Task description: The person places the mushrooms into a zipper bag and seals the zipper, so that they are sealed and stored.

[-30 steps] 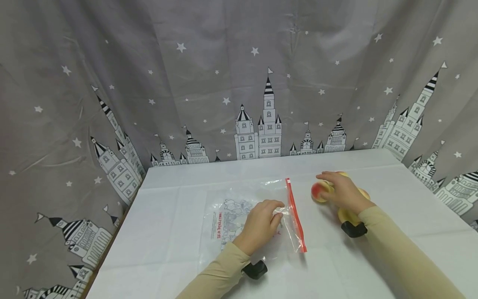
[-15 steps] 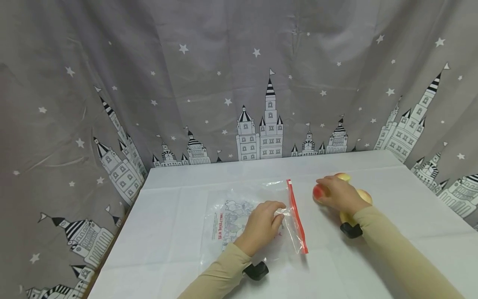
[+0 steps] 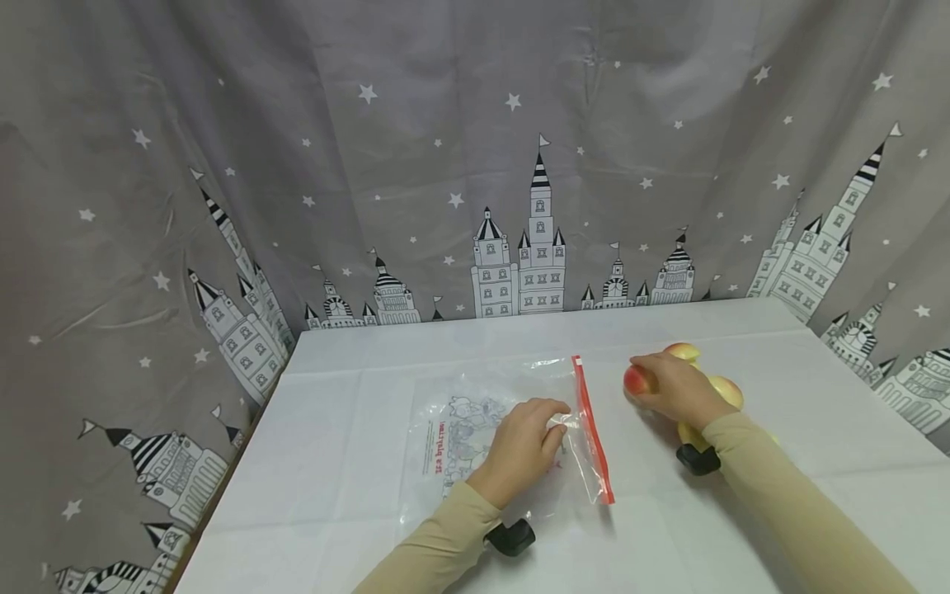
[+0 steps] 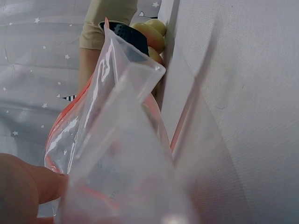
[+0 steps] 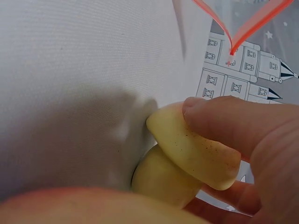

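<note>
My left hand [image 3: 519,445] pinches the upper layer of a clear zip bag [image 3: 438,412] near its red zip edge, and the bag's mouth stands partly open in the left wrist view. The bag lies flat with a printed picture on it. My right hand [image 3: 679,388] grips a red-and-yellow fruit [image 3: 640,379] at the left of a group of fruits. In the right wrist view my thumb presses on a yellow speckled fruit [image 5: 201,149], my fingers partly hidden behind it. Another yellow fruit [image 5: 161,179] sits right against it.
More yellow-and-red fruits lie around my right hand, one behind it [image 3: 683,352] and one beside the wrist [image 3: 726,389]. A white cloth [image 3: 356,379] covers the table. A grey curtain [image 3: 416,107] with printed castles hangs behind it.
My right hand has come down onto the leftmost fruit, and its fingers have closed round it. The left hand stays in place on the bag.
</note>
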### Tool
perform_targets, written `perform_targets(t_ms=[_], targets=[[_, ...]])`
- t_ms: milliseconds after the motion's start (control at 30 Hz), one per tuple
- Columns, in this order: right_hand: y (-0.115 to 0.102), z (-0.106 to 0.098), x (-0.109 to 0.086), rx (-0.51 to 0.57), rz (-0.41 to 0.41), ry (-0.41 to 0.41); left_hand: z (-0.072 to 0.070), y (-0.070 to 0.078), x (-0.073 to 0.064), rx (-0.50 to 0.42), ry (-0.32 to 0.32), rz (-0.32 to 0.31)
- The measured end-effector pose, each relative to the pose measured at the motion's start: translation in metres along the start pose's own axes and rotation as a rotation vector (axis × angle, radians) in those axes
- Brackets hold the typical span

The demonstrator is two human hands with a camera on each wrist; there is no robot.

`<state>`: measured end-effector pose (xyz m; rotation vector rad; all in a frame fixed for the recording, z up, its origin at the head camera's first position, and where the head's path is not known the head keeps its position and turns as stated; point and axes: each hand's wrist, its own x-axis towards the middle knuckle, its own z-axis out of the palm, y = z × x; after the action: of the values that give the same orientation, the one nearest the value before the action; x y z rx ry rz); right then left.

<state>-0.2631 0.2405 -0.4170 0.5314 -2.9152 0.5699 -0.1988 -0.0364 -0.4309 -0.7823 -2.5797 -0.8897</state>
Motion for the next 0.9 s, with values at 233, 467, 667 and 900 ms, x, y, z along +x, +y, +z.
perform_targets(t_ms=[233,467,667,900], targets=[[0.0007,0.0010,-0.0011,0.001,0.005,0.003,-0.0002,0.0003,0.0001,-0.002,-0.001,0.000],[0.0016,0.0012,-0.0015,0.001,-0.002,0.009,-0.0003,0.0007,0.0003,0.001,-0.006,-0.002],[0.0025,0.0019,-0.0017,-0.003,-0.005,0.013,-0.0008,0.0019,0.0006,-0.010,-0.017,-0.013],[0.0019,0.0019,-0.0029,-0.002,-0.007,0.014,-0.0010,0.0021,0.0007,-0.014,-0.020,-0.017]])
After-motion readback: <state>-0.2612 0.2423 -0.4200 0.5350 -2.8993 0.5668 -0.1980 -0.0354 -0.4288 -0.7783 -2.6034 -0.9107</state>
